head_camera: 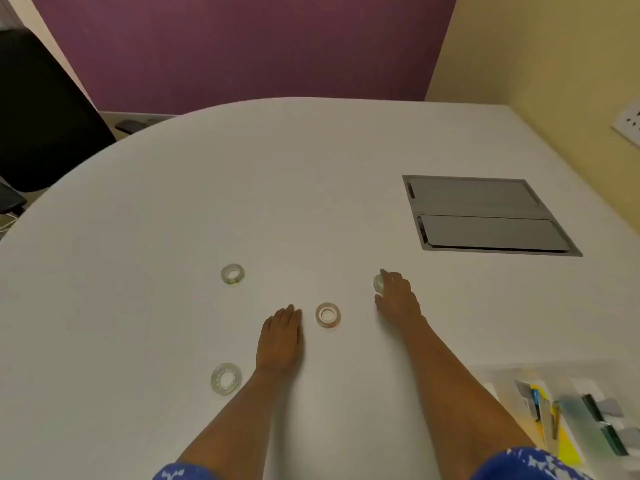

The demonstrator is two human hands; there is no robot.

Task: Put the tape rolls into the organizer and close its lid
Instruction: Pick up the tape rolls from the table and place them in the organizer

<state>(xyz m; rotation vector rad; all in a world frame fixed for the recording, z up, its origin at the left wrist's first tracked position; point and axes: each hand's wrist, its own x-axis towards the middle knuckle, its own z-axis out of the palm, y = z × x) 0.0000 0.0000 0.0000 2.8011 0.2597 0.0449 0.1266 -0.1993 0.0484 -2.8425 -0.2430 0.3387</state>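
Note:
Several clear tape rolls lie on the white table (138, 237). One roll (232, 274) is far left, another (328, 315) sits between my hands, and a third (226, 378) lies near left. My right hand (397, 297) curls its fingers around a fourth roll (378, 284), which still rests on the table and is half hidden. My left hand (281, 336) lies flat on the table, fingers together, holding nothing, just left of the middle roll. The clear plastic organizer (498, 379) stands at the near right, open, with stationery inside.
A grey cable hatch (485, 214) is set into the table at the far right. A black chair (41, 112) stands beyond the table's left edge. A wall socket (628, 124) is on the yellow wall at right.

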